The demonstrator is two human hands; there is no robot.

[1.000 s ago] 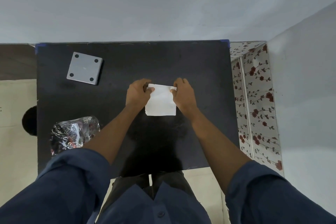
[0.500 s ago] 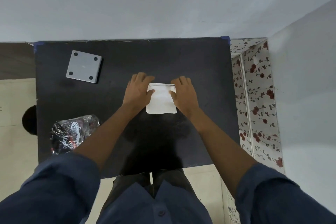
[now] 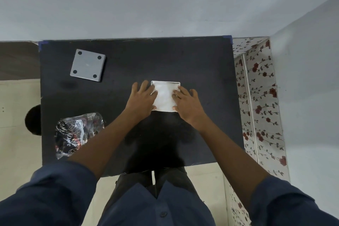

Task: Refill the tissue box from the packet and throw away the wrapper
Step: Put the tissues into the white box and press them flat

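A white stack of tissues [image 3: 165, 97] lies in the middle of the black table [image 3: 201, 60], inside a shallow white tissue box whose rim [image 3: 165, 82] shows along the far edge. My left hand [image 3: 142, 100] rests flat on the stack's left side with its fingers spread. My right hand [image 3: 187, 102] lies flat on the right side in the same way. Neither hand grips anything. A crumpled clear wrapper [image 3: 77, 134] with dark print lies at the table's front left. A grey square box cover [image 3: 88, 65] with black corner dots sits at the back left.
A cabinet with a red flower pattern [image 3: 260, 97] stands against the table's right edge. A round black object [image 3: 34, 120] is on the floor left of the table. A pale wall runs behind the table and along the right.
Both hands let go of the stack's far corners, which they pinched a second ago, and flattened onto its sides. The box's white rim now shows around the far edge.
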